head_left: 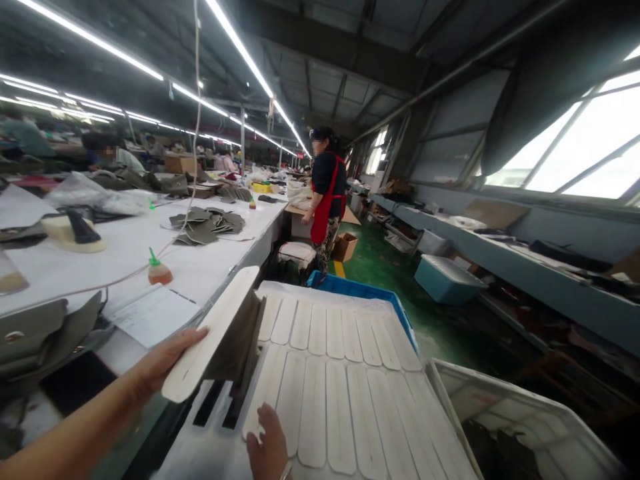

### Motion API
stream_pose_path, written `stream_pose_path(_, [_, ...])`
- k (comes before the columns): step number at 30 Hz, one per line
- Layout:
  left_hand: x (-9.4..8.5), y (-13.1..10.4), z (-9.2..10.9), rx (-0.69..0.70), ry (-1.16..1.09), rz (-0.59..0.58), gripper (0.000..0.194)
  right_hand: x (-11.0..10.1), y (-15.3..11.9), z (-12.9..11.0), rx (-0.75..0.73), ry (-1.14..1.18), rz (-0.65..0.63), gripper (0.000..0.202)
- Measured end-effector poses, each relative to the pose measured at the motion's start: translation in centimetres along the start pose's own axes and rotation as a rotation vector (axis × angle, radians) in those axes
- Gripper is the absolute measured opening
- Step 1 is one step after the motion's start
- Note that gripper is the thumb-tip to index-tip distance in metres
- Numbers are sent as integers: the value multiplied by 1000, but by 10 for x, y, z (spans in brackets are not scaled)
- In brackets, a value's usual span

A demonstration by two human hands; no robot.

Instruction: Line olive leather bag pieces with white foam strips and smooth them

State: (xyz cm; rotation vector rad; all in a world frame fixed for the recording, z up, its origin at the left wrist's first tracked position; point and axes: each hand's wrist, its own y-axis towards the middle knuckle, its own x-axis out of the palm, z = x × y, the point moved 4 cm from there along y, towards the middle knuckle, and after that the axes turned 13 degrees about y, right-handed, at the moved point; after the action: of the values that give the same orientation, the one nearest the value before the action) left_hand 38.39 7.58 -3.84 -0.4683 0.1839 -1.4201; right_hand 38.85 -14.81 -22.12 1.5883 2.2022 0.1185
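Note:
My left hand [173, 357] grips a long white panel [215, 333] with rounded ends, held tilted above the table's edge. Dark grey-brown material [240, 333] hangs behind this panel, on its right side. Over the lower left of the laid-out rows, my right hand [270, 443] has its fingers bent and apart, close to the end of one white strip [267, 393]. I cannot tell whether it touches that strip. Similar rounded white strips [337, 407] lie side by side in two rows on a pale sheet, each with a faint line down the middle.
A white worktable [125, 233] on the left bears a glue bottle [160, 270], a paper sheet [153, 313] and grey pieces [210, 223]. A blue crate [360, 287] and a white bin [520, 407] adjoin the rows. A person in a red apron [327, 193] stands ahead.

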Motion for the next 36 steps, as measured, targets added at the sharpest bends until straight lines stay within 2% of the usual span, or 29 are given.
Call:
stream_pose_path(3, [-8,-30,12,-8,80,-28,40,-44,17,-94,-232,-196,72,52])
stream_pose_path(6, [5,-67,24,-20,315,-107,41,-89,33,-195,-449,-230,-3,58])
stream_pose_path(7, [14,-79,28,7,439,-108,40,-101,39,-221,-449,-196,-18,59])
stream_pose_path(8, [25,-92,33,75,588,-89,39,-110,44,-239,-376,-118,-27,63])
stream_pose_path(9, [38,-105,37,205,765,-53,38,-114,48,-250,-220,18,-66,65])
stream_pose_path(11, [69,-132,40,539,1136,140,38,-108,46,-260,126,343,-187,69])
stream_pose_path(12, [86,-144,34,640,1256,226,36,-101,41,-262,255,491,-234,71])
stream_pose_path(13, [101,-153,24,727,1350,322,33,-93,34,-265,322,611,-260,72])
stream_pose_path(14, [115,-159,13,790,1438,428,31,-85,28,-268,326,695,-257,74])
stream_pose_path(16, [140,-165,-11,916,1568,549,26,-73,17,-274,245,753,-198,75])
stream_pose_path(19, [158,-173,-35,965,1631,728,39,-61,-1,-278,185,683,-122,65])
stream_pose_path(21, [157,-189,-38,887,1585,720,41,-61,-9,-281,147,606,-100,58])
stream_pose_path(22, [153,-201,-36,842,1542,646,42,-64,-12,-284,103,570,-99,55])
stream_pose_path(23, [149,-216,-33,808,1503,544,45,-68,-13,-287,51,535,-105,53])
stream_pose_path(24, [143,-231,-29,796,1478,408,63,-72,-12,-290,-1,501,-116,52])
stream_pose_path(25, [138,-247,-26,792,1465,223,80,-77,-11,-293,-36,466,-137,52])
stream_pose_path(26, [130,-262,-22,799,1435,97,86,-81,-9,-295,-56,435,-166,54])
stream_pose_path(27, [118,-274,-17,810,1392,95,84,-85,-8,-298,-76,405,-204,58])
stream_pose_path(29, [87,-291,-7,829,1258,408,76,-88,-6,-302,-105,341,-324,68])
stream_pose_path(31, [55,-293,-11,768,1049,693,81,-84,-10,-302,-114,256,-461,78])
stream_pose_path(32, [44,-287,-17,724,933,725,87,-79,-14,-300,-107,205,-535,81])
stream_pose_path(33, [35,-279,-26,677,816,681,91,-74,-18,-296,-104,149,-602,83])
stream_pose_path(34, [30,-269,-35,618,714,596,91,-69,-23,-292,-119,86,-653,83])
stream_pose_path(36, [24,-252,-54,502,587,462,77,-59,-31,-284,-213,-52,-719,82])
